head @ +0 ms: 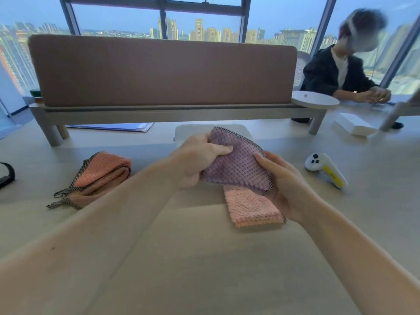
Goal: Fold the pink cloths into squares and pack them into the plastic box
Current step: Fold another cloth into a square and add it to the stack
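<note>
Centrally, held item: one mauve waffle-textured cloth with a black-and-white stitched edge (236,164), raised above the table and bunched between both hands. Left hand (200,158): fingers curled into the cloth's upper left corner, thumb pressed on its top face. Right hand (286,187): thumb on the cloth's right edge, fingers cupped beneath, gripping it. Directly below, one folded salmon-pink textured cloth (252,208), rectangular, lying on the pale beige table (341,212); its far end is hidden under the mauve cloth, and whether the right fingers touch it cannot be told. Just behind the hands, one translucent white plastic box (188,133), largely screened by the held cloth; its contents are not visible. To the left, well apart, one loose heap of salmon-pink cloths with checked edging (102,176), roughly rolled. To the right, one white handheld controller with a yellow strip (325,170), lying on its side. Further back: one dusty-pink padded desk divider on pale legs (159,69), one blue folder (113,126) beneath it, one white rectangular carton (353,127). Beyond the divider's right end, a seated person in a dark jacket (329,73).
</note>
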Demonstrator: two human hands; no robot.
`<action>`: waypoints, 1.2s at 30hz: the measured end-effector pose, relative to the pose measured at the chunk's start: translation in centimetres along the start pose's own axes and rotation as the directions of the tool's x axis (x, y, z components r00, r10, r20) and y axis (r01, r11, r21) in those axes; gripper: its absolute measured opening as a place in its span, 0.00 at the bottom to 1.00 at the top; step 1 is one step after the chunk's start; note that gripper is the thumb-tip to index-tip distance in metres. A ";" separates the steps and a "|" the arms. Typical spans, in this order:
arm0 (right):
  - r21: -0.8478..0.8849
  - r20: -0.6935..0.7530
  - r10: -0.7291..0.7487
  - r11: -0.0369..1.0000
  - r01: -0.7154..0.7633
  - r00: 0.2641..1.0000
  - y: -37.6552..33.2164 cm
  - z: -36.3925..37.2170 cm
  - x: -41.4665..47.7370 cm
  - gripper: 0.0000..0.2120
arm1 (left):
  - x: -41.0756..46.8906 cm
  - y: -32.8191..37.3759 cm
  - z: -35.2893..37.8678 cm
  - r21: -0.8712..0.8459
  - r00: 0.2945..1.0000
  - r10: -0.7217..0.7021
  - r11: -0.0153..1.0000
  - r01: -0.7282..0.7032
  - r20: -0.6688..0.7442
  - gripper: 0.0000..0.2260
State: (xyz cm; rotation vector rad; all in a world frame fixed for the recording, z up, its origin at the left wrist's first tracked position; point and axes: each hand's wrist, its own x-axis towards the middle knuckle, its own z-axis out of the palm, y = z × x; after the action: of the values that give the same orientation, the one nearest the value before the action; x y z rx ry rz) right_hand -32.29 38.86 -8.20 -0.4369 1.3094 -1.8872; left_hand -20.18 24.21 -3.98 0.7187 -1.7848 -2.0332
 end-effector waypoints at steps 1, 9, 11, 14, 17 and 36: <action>-0.068 -0.047 -0.003 0.998 0.000 0.999 -0.6 -0.9 0.3 0.25 | 0.6 -0.8 0.9 0.018 0.999 0.001 1.000 0.000 -0.047 0.09; -0.768 -0.089 -0.147 0.640 0.027 0.985 0.8 -5.4 2.5 0.35 | 2.4 -9.3 3.2 0.499 0.938 0.245 0.861 -0.095 -0.244 0.25; -0.846 -0.053 -0.203 0.529 0.063 0.978 1.1 -5.6 2.8 0.35 | 2.4 -9.6 3.0 0.568 0.928 0.300 0.813 -0.127 -0.222 0.22; -0.916 0.004 -0.273 0.385 0.113 0.962 1.5 -5.7 2.9 0.36 | 2.1 -9.7 2.8 0.654 0.924 0.344 0.740 -0.158 -0.166 0.20; -0.935 0.029 -0.309 0.327 0.134 0.951 1.8 -5.9 3.0 0.35 | 1.9 -10.1 3.0 0.693 0.911 0.395 0.690 -0.209 -0.118 0.19; -0.952 0.254 0.012 -0.173 0.252 0.967 5.2 -5.9 3.1 0.32 | 1.2 -12.3 2.5 0.846 0.911 0.260 0.353 -0.399 0.320 0.25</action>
State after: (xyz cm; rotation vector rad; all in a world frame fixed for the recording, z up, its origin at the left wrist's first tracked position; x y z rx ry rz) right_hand -36.09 39.41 -15.73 -1.5431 2.5011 -0.3076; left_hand -21.66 27.49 -16.09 0.3688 -2.8183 -0.6906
